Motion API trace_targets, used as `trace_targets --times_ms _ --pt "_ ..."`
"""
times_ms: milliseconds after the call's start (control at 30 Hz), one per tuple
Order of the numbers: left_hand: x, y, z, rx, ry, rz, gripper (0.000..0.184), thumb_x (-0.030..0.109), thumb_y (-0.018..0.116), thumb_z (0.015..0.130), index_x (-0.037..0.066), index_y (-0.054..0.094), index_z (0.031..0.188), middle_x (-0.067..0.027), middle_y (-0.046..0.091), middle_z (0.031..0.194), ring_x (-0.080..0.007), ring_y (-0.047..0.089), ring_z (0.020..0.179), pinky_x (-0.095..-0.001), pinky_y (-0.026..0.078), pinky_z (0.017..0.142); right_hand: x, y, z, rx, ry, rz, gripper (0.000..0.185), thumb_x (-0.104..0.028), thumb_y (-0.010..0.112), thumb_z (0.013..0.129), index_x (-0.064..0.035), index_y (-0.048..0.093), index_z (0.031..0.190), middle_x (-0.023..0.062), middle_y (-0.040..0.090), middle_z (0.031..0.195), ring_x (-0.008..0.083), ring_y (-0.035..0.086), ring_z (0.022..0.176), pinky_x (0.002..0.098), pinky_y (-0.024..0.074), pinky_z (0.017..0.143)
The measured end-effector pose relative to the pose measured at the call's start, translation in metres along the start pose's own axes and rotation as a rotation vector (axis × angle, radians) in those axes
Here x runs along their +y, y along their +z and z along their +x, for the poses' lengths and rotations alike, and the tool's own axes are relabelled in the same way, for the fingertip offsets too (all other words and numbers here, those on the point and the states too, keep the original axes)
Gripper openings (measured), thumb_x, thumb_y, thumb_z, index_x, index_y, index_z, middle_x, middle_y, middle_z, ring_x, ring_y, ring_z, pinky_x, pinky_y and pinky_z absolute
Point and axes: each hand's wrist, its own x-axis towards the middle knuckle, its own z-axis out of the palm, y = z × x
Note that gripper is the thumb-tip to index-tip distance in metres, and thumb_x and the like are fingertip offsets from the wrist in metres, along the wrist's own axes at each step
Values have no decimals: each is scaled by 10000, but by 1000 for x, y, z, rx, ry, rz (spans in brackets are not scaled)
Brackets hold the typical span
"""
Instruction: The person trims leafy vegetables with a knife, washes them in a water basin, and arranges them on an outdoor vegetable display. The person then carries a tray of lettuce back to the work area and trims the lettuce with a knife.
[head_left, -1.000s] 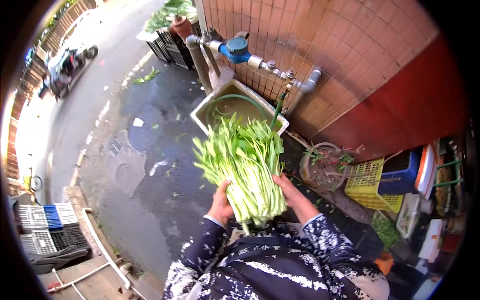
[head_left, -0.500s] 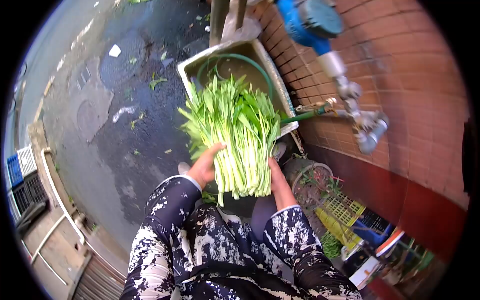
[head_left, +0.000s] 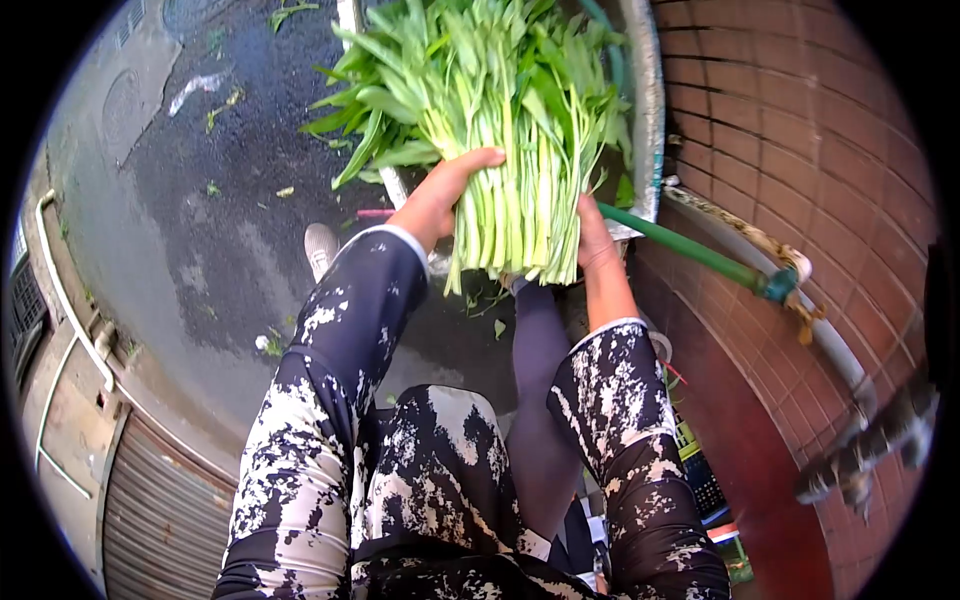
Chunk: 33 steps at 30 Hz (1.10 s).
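A large bundle of leafy green vegetables [head_left: 510, 130] is held between my two hands, its leaves pointing away from me and its pale cut stems toward me. My left hand [head_left: 447, 196] grips the left side of the stems, thumb across the top. On the right side, my right hand [head_left: 594, 236] is closed around the bundle's edge, its fingers mostly hidden. Beneath the leaves is a pale basin [head_left: 647, 110], largely covered by the bundle. A green hose [head_left: 690, 246] runs over the basin's near right corner.
A tiled wall [head_left: 790, 150] with grey pipes [head_left: 845, 360] stands at the right. Wet pavement [head_left: 240, 240] with scattered leaves lies left. My shoe [head_left: 320, 248] is below the basin. White pipes [head_left: 70, 290] and a corrugated metal sheet [head_left: 160, 510] are at the lower left.
The bundle, still in both hands, has moved forward and now lies farther over the basin. The view has tipped down and come closer to the basin, and the blue meter is out of sight.
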Motion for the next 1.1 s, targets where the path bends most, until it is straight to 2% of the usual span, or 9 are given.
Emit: trace_targets --times_ms 233,333,433,600,867,933,1000,1067,1100 --pt "-10 -46 41 131 93 208 429 280 661 716 34 537 1046 -119 600 943 -234 602 834 -365 485 772 22 1 34 96 -3 -201 650 -250 676 690 -74 374 1238 74 513 1124 195 522 994 338 444 835" --pt "-9 -53 50 211 154 180 550 168 737 628 -20 487 1080 -141 596 962 -241 613 827 -361 504 743 28 -6 49 127 3 -251 650 -231 677 686 -67 374 1237 80 510 1132 203 521 993 335 437 841" --pt "-1 -58 54 224 21 244 611 213 759 606 -40 486 1091 -158 595 977 -247 612 842 -359 501 755 28 -5 58 160 32 -292 694 -233 701 653 -54 374 1239 96 506 1148 220 507 1015 340 421 854" --pt "3 -60 58 205 38 322 602 319 719 656 -16 501 1106 -158 587 1010 -243 607 864 -368 494 785 31 -11 74 266 165 -334 729 -261 732 611 -4 410 1213 131 522 1131 243 523 995 345 422 843" --pt "2 -74 73 137 -5 259 587 337 713 655 19 517 1107 -130 592 1020 -233 606 856 -360 487 780 25 10 81 480 208 -680 912 -280 718 599 5 227 1312 166 404 1254 264 437 1119 352 379 912" --pt "0 -79 80 132 -38 247 578 343 710 658 20 522 1099 -125 595 1013 -231 607 848 -365 491 766 56 -31 108 474 229 -711 962 -300 722 585 0 184 1324 175 392 1265 272 429 1128 346 361 931" --pt "0 -80 83 228 -79 307 583 378 675 693 42 515 1141 -143 556 1102 -227 545 993 -363 426 868 61 -35 115 470 248 -740 1013 -320 726 572 -4 140 1336 183 379 1275 280 421 1138 340 343 950" --pt "-5 -73 74 289 -77 363 590 401 652 713 77 498 1180 -138 510 1172 -216 471 1083 -350 362 919 59 -29 108 563 -57 -1168 1136 -334 746 542 -60 16 1368 228 377 1273 307 430 1141 328 355 958" --pt "-6 -70 72 347 -77 420 598 425 629 732 112 480 1219 -133 464 1243 -206 397 1172 -337 299 971 53 -20 105 562 -55 -1169 1136 -334 746 542 -60 16 1368 228 377 1273 307 430 1141 328 355 958"
